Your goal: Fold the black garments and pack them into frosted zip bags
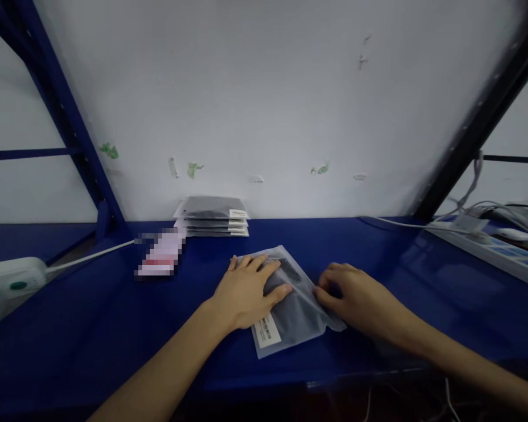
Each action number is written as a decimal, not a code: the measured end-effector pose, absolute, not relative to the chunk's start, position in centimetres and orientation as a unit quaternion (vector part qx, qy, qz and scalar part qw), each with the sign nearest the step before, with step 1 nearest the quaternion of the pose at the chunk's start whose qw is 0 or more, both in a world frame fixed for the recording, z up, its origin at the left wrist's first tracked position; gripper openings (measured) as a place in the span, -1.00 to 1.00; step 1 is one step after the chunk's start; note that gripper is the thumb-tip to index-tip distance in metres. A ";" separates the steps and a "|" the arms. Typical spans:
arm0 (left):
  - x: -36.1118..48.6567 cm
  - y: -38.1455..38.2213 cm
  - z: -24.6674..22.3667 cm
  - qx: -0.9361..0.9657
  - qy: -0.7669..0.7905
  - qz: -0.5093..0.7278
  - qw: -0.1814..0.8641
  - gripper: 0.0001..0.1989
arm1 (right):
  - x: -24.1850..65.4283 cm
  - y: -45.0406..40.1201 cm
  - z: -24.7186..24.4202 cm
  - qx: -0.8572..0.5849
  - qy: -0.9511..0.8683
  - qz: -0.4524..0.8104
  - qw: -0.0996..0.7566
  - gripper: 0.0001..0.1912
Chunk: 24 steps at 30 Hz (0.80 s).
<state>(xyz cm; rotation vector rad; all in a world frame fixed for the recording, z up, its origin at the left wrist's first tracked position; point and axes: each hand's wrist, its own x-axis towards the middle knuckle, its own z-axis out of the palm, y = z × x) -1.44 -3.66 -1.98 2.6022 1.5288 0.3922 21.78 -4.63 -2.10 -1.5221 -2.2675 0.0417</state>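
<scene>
A frosted plastic bag (297, 319) with dark contents, a printed dark block and a white barcode label (267, 331) lies slanted on the blue tabletop. My left hand (250, 293) rests flat across its left half, fingers spread, covering part of it. At the bag's right edge, my right hand (349, 296) has its fingers curled and its thumb and forefinger pinched at the border. The pinch is slightly blurred. Near the lower right corner the plastic is creased and lifted.
Several similar labelled bags (213, 214) are stacked against the wall. A pinkish, pixelated item (162, 255) lies left of them. Power strips stand at the left (15, 278) and right (501, 249), with cables. Blue and dark frame posts flank the blue table (185, 334).
</scene>
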 end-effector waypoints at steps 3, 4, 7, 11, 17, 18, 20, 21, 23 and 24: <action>-1.4 -3.7 -1.9 0.857 0.495 0.136 0.056 -0.34 | 23.3 -7.6 -2.6 -0.529 -0.820 0.023 0.216 -0.72; -1.4 -3.7 -1.9 0.858 0.492 0.138 0.058 -0.36 | 23.6 -8.3 -2.7 -0.525 -0.822 0.027 0.221 -0.72; -1.4 -3.7 -2.0 0.860 0.486 0.146 0.055 -0.36 | 24.0 -8.6 -2.9 -0.522 -0.818 0.046 0.238 -0.72; -1.6 -3.8 -1.9 0.860 0.480 0.162 0.059 -0.39 | 23.7 -5.9 -3.0 -0.523 -0.808 0.071 0.263 -0.74; -1.7 -4.1 -1.6 0.862 0.469 0.176 0.079 -0.43 | 22.6 -1.0 -3.2 -0.471 -0.828 0.143 0.269 -0.78; -1.7 -4.1 -1.7 0.861 0.469 0.178 0.079 -0.43 | 22.3 -0.6 -3.1 -0.470 -0.823 0.157 0.279 -0.78; -1.7 -4.0 -1.7 0.860 0.471 0.182 0.078 -0.43 | 21.7 -0.2 -2.9 -0.471 -0.810 0.182 0.300 -0.77; -1.7 -4.0 -1.8 0.858 0.474 0.184 0.077 -0.43 | 21.4 -0.1 -2.8 -0.472 -0.802 0.194 0.310 -0.77; -1.7 -4.0 -1.9 0.855 0.478 0.188 0.074 -0.44 | 20.9 -0.1 -2.7 -0.471 -0.787 0.216 0.335 -0.75; -1.7 -4.0 -1.9 0.854 0.480 0.190 0.072 -0.44 | 20.7 -0.1 -2.7 -0.470 -0.781 0.223 0.346 -0.74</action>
